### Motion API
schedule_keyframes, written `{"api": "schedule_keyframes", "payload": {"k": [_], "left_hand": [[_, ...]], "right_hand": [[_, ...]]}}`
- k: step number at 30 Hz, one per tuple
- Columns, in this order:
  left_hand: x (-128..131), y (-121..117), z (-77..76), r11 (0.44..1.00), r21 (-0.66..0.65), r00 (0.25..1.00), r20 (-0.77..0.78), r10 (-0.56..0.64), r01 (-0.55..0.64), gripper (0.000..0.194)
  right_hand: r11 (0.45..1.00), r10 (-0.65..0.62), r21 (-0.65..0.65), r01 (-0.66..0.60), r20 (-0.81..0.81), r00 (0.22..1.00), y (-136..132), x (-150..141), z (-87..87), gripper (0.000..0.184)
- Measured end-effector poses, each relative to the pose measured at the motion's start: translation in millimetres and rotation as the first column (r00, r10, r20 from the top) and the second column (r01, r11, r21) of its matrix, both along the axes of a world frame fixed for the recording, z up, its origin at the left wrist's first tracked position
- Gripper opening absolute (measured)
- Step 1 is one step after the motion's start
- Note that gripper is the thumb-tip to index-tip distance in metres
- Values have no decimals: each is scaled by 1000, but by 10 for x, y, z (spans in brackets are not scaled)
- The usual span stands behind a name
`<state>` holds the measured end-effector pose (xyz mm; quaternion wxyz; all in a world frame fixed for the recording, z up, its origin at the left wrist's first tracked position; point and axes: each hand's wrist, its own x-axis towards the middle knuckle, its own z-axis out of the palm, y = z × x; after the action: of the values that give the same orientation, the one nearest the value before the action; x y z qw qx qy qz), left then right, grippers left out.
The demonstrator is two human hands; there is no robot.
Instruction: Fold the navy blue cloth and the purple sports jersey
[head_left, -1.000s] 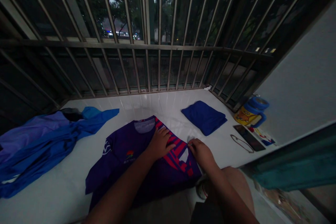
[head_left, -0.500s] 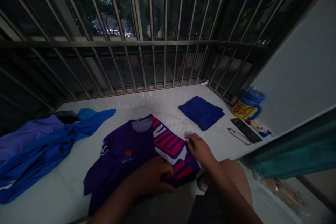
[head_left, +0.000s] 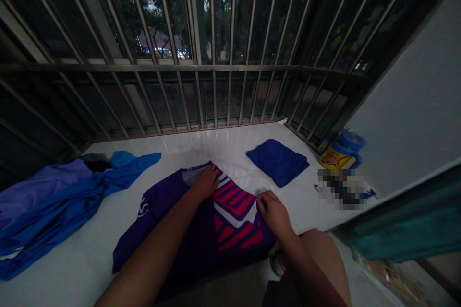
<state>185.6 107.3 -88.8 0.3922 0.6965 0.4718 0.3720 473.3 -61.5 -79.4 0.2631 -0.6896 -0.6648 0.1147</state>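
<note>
A purple T-shirt (head_left: pixel 237 216) with a red and white pattern lies on the white ledge, one side folded over so that the pattern faces up. My left hand (head_left: pixel 206 183) reaches across it to the collar, its fingers closed on the cloth at the shoulder. At the right edge of the shirt, my right hand (head_left: pixel 274 212) pinches the fabric between thumb and fingers. My left forearm hides part of the shirt's front.
A folded blue cloth (head_left: pixel 277 160) lies behind my right hand. Blue and lilac clothes (head_left: pixel 68 196) are heaped at the left. A blue and yellow mug (head_left: pixel 340 151) stands by the wall, near a blurred patch. Metal bars (head_left: pixel 230 68) line the window.
My left hand has moved up and away from me, from the shirt's lower part to the collar. My right hand stays at the shirt's right edge. The view has shifted slightly.
</note>
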Motion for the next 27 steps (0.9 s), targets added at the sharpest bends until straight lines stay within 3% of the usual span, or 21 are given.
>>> {"api": "schedule_keyframes", "payload": {"k": [5,11,16,19,22,27], "left_hand": [[70,101,-117,999,39,998,-65,-4,6,48],[129,123,-142,994,103,991,-130,-7,21,52],[8,-22,-42,988,155,987,-151,49,-25,49],[-294,-336,5,970,229,959,-246,139,-82,45],[-785,-864,7,940,309,866,-420,271,-144,51],[-1710,-1740,-37,854,364,534,-669,517,-371,86]], "right_hand": [[993,-116,35,115,14,993,-16,-4,-42,26],[986,120,102,-129,85,989,-75,-57,3,31],[991,73,106,-87,135,988,-65,-72,-9,27],[988,80,119,-97,136,987,-51,-50,-35,29],[985,89,136,-106,122,988,-36,-12,-83,30],[976,104,174,-127,135,985,19,52,-197,29]]}}
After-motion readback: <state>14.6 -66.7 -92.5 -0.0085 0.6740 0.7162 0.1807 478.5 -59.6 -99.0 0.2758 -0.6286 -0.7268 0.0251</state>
